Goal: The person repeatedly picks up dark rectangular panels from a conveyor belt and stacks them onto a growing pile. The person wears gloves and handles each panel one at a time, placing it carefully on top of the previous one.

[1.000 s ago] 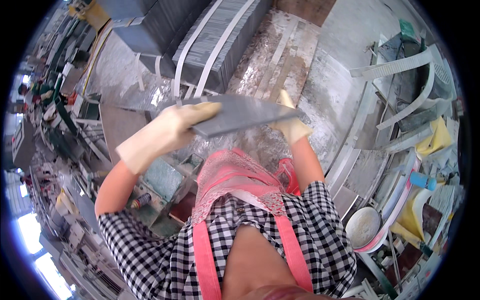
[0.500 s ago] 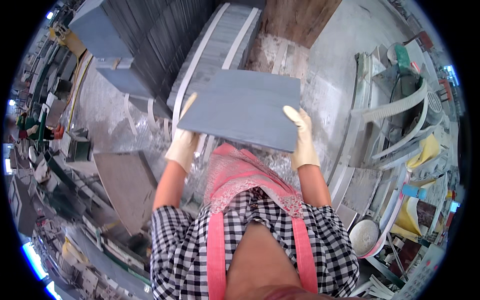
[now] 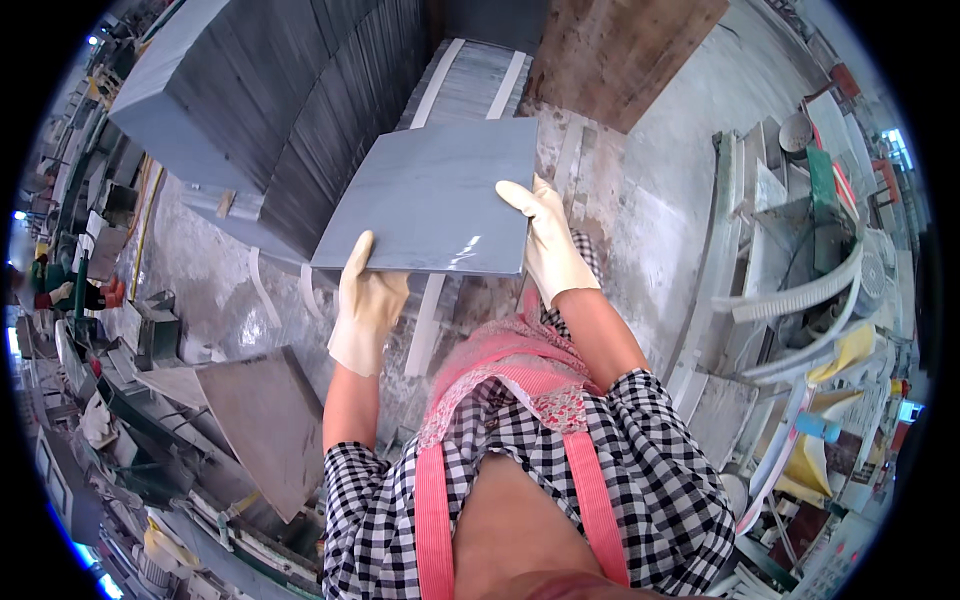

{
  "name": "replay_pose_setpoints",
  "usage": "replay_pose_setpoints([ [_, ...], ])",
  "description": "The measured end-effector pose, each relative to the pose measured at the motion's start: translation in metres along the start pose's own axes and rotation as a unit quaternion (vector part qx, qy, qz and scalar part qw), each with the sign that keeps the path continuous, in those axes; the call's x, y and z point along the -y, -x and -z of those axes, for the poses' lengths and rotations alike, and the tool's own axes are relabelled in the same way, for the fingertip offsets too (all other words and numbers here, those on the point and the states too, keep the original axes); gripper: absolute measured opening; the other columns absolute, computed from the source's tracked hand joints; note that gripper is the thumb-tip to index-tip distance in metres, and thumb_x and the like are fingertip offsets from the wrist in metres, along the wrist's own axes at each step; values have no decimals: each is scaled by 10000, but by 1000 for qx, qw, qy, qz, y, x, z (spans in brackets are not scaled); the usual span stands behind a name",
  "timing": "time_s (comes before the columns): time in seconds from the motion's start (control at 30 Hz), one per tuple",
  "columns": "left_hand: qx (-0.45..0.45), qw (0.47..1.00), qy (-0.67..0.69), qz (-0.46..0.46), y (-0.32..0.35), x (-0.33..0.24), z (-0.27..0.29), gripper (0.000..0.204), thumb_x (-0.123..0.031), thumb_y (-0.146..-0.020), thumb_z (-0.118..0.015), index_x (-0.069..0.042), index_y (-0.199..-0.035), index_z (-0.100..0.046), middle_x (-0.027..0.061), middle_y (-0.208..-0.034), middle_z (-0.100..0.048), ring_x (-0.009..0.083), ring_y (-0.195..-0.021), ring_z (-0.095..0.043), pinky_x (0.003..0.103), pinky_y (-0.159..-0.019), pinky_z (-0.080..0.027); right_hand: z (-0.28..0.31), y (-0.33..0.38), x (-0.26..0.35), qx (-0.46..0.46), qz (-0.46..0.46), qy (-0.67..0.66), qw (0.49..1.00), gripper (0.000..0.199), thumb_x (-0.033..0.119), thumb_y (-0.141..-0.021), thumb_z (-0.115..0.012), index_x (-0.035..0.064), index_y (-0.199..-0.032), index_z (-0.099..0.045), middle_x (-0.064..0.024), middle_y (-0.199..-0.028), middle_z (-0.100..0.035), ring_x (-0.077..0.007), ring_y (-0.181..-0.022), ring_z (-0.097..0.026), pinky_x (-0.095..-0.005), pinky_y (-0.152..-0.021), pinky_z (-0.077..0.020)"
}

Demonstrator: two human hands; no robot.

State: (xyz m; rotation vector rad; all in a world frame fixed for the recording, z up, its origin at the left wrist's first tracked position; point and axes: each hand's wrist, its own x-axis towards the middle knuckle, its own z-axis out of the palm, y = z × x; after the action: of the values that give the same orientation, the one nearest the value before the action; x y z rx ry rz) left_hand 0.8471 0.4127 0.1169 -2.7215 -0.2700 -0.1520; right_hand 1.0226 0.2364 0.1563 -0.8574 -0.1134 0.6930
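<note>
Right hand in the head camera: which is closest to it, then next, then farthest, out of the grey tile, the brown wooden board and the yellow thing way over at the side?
1. Grey tile: held in the right hand, touching it.
2. Brown wooden board: up ahead on the floor, beyond the tile.
3. Yellow thing: far off at the person's right, among the clutter.

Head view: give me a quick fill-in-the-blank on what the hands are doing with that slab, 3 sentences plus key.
1. Both hands wear pale ____ while holding the grey square slab.
2. The left hand grips the slab at its near ____ corner.
3. The right hand holds the slab's ____ edge, while a large stack of dark slabs stands beyond, on the person's left.

Missing words: gloves; left; right
</note>
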Motion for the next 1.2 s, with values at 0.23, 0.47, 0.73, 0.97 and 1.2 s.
replay_pose_setpoints([
  [0.23,-108,959,-232,-122,-163,25,-82,390,-214,-1031,-383,-141,-1388,-523,9,-1463,-502,118,-1366,-424,271,-1168,-278,47,-143,38,-8,-25,-26,999,416,161,-893,-659,1,-1261,-552,-125,-1187,-628,-223,-1054,-629,-361,-896,-527],
  [0.47,6,952,-202,-229,-379,30,-110,411,-184,-1040,-364,-148,-1438,-462,-24,-1479,-482,93,-1379,-405,269,-1185,-259,135,-326,47,-71,-41,-66,994,391,191,-916,-642,12,-1254,-559,-122,-1140,-638,-239,-1012,-642,-375,-853,-552],
  [0.73,111,901,-305,-288,-496,31,-178,542,-208,-1036,-335,-154,-1563,-218,-47,-1523,-423,111,-1409,-365,308,-1236,-114,186,-450,40,-86,-55,-119,988,371,171,-943,-589,-47,-1241,-556,-172,-1174,-630,-274,-1018,-641,-377,-871,-544],
  [0.97,96,891,-318,-310,-519,37,-171,499,-238,-1020,-357,-139,-1508,-328,-28,-1413,-550,89,-1364,-436,347,-1252,-69,160,-455,64,-133,-47,-65,988,385,170,-944,-586,-58,-1253,-549,-174,-1192,-625,-290,-1080,-624,-396,-914,-533],
  [1.2,-64,931,-307,-187,-553,43,-122,476,-201,-1004,-430,-187,-1478,-389,-25,-1449,-500,148,-1352,-456,371,-1251,-85,197,-516,65,-47,37,-4,998,586,372,-999,-522,-48,-1393,-412,-143,-1430,-486,-260,-1286,-507,-381,-1035,-480],
])
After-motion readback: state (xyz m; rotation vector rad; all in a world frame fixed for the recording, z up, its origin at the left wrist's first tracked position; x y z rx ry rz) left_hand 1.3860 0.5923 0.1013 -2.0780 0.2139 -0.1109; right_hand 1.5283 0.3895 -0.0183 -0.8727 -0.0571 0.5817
